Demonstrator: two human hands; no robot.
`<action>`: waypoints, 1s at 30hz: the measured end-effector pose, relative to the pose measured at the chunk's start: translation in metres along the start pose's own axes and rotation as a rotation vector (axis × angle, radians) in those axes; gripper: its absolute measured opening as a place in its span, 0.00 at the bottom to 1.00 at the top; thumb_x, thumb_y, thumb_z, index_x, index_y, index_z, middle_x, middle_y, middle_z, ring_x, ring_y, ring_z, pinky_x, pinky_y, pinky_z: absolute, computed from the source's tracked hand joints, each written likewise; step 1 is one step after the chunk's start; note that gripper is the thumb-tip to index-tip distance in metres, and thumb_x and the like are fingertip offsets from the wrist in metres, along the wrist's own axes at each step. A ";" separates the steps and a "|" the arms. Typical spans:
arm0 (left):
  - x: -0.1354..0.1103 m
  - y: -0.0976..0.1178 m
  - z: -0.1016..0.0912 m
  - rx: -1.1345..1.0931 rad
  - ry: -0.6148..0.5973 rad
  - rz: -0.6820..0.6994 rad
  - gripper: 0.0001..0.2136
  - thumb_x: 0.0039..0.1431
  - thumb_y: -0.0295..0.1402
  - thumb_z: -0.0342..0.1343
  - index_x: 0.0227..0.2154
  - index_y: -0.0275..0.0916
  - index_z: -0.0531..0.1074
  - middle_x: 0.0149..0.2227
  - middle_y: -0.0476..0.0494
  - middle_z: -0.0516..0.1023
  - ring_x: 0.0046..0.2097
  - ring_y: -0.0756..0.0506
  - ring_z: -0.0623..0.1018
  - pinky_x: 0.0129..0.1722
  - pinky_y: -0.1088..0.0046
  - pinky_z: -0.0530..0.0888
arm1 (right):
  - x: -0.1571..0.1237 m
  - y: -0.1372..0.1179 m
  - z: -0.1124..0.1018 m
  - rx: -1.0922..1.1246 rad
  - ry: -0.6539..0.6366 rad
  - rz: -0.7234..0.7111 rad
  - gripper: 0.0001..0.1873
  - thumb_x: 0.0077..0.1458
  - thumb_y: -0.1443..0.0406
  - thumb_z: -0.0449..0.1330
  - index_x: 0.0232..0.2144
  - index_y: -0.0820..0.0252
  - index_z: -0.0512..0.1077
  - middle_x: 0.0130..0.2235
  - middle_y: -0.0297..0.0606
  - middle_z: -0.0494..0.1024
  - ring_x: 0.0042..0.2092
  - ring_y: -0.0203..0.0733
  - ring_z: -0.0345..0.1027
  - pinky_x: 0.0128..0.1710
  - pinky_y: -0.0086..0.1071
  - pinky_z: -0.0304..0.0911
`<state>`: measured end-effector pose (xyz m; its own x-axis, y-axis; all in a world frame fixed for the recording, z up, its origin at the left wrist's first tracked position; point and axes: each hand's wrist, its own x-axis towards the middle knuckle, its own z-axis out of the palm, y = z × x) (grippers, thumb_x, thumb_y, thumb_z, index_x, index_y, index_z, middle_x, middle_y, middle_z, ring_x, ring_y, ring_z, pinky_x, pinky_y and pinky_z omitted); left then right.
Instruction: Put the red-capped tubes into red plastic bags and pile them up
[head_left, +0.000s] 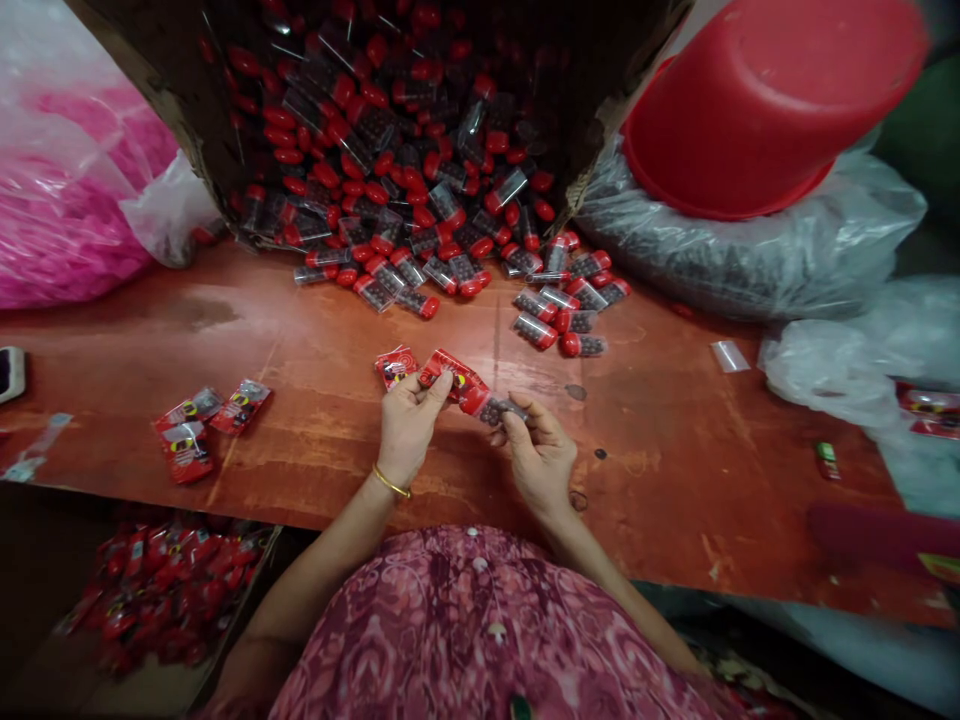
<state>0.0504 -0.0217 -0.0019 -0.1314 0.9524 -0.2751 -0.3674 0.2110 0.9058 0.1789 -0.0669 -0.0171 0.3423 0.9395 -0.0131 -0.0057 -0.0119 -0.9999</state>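
Note:
Between thumb and fingers, my left hand (411,415) grips a red printed packet (466,380) at its left end. My right hand (541,450) pinches a clear tube of dark beads with a red cap (495,408); its capped end meets the packet's right end, and I cannot tell whether it is inside. Another red packet (395,366) lies on the table just behind my left hand. Farther left rest several red packets (184,450) with clear parts. Many red-capped tubes (536,330) lie loose beyond my hands.
A tipped cardboard box (157,90) full of red-capped tubes stands at the back of the wooden table (645,500). A red bucket (750,110) sits on a plastic sack (720,260) at right. Pink-filled bags (75,190) stand left. Below the left edge, a box holds red packets (165,590).

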 end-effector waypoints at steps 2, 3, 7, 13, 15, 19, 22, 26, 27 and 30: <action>0.000 0.003 0.001 -0.009 0.023 0.011 0.15 0.41 0.43 0.64 0.26 0.35 0.74 0.26 0.48 0.78 0.28 0.51 0.75 0.33 0.74 0.73 | 0.001 0.000 0.000 0.011 -0.015 0.027 0.12 0.49 0.60 0.59 0.37 0.58 0.69 0.20 0.27 0.72 0.20 0.33 0.66 0.23 0.29 0.64; 0.000 0.005 0.001 -0.004 0.027 0.020 0.15 0.40 0.43 0.64 0.26 0.35 0.74 0.26 0.48 0.77 0.28 0.51 0.75 0.33 0.74 0.73 | 0.002 0.000 0.000 0.012 -0.029 0.041 0.12 0.48 0.60 0.60 0.37 0.58 0.70 0.20 0.27 0.72 0.19 0.33 0.66 0.23 0.29 0.64; 0.001 0.014 -0.003 0.135 -0.024 0.058 0.12 0.42 0.40 0.64 0.25 0.34 0.75 0.25 0.47 0.77 0.27 0.51 0.74 0.32 0.75 0.71 | 0.006 -0.002 -0.002 0.008 -0.034 0.032 0.12 0.48 0.59 0.60 0.35 0.58 0.71 0.22 0.28 0.73 0.19 0.32 0.66 0.22 0.29 0.64; 0.006 0.023 -0.009 0.322 -0.084 0.115 0.09 0.45 0.37 0.62 0.22 0.36 0.75 0.23 0.48 0.76 0.26 0.51 0.72 0.31 0.76 0.69 | 0.006 -0.002 -0.001 -0.003 -0.034 -0.013 0.11 0.48 0.61 0.60 0.36 0.58 0.71 0.21 0.27 0.73 0.21 0.33 0.66 0.24 0.29 0.64; 0.007 0.021 -0.009 0.276 -0.101 0.108 0.09 0.45 0.38 0.62 0.23 0.36 0.75 0.24 0.48 0.76 0.27 0.51 0.72 0.31 0.75 0.69 | 0.006 0.000 0.000 0.012 -0.032 0.009 0.12 0.48 0.60 0.60 0.36 0.58 0.71 0.22 0.28 0.73 0.21 0.33 0.67 0.24 0.29 0.64; 0.004 0.010 -0.003 0.127 -0.082 0.062 0.11 0.39 0.35 0.65 0.26 0.36 0.74 0.27 0.48 0.77 0.30 0.51 0.74 0.35 0.75 0.70 | 0.004 0.003 0.006 0.113 -0.057 0.125 0.14 0.46 0.58 0.61 0.36 0.59 0.71 0.21 0.27 0.72 0.19 0.32 0.66 0.22 0.28 0.64; -0.001 -0.001 0.005 0.029 -0.048 -0.013 0.13 0.36 0.35 0.67 0.26 0.35 0.73 0.27 0.49 0.76 0.29 0.51 0.74 0.34 0.75 0.70 | 0.002 0.004 0.011 0.148 -0.050 0.153 0.15 0.45 0.57 0.62 0.36 0.58 0.70 0.23 0.28 0.73 0.20 0.32 0.68 0.23 0.28 0.65; -0.004 -0.011 0.010 -0.081 -0.060 -0.088 0.14 0.39 0.40 0.66 0.26 0.36 0.73 0.25 0.49 0.76 0.27 0.52 0.73 0.31 0.77 0.70 | -0.001 0.002 0.017 0.116 -0.145 0.176 0.14 0.46 0.56 0.62 0.32 0.59 0.70 0.25 0.29 0.74 0.19 0.31 0.67 0.20 0.25 0.63; -0.005 -0.012 0.010 -0.074 -0.081 -0.092 0.14 0.40 0.41 0.65 0.26 0.36 0.73 0.24 0.49 0.75 0.25 0.53 0.72 0.29 0.77 0.70 | -0.001 0.002 0.018 0.110 -0.188 0.188 0.13 0.46 0.56 0.61 0.30 0.59 0.70 0.24 0.29 0.73 0.18 0.30 0.65 0.18 0.24 0.62; -0.006 -0.015 0.010 -0.014 -0.189 -0.112 0.15 0.44 0.45 0.62 0.27 0.35 0.74 0.20 0.50 0.73 0.21 0.54 0.69 0.20 0.79 0.65 | 0.000 0.000 0.020 0.164 -0.246 0.222 0.14 0.48 0.54 0.60 0.28 0.60 0.70 0.20 0.27 0.71 0.15 0.28 0.60 0.16 0.24 0.59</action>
<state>0.0655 -0.0289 -0.0105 0.0858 0.9479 -0.3069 -0.3829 0.3157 0.8681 0.1607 -0.0598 -0.0174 0.0801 0.9746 -0.2091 -0.2114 -0.1884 -0.9591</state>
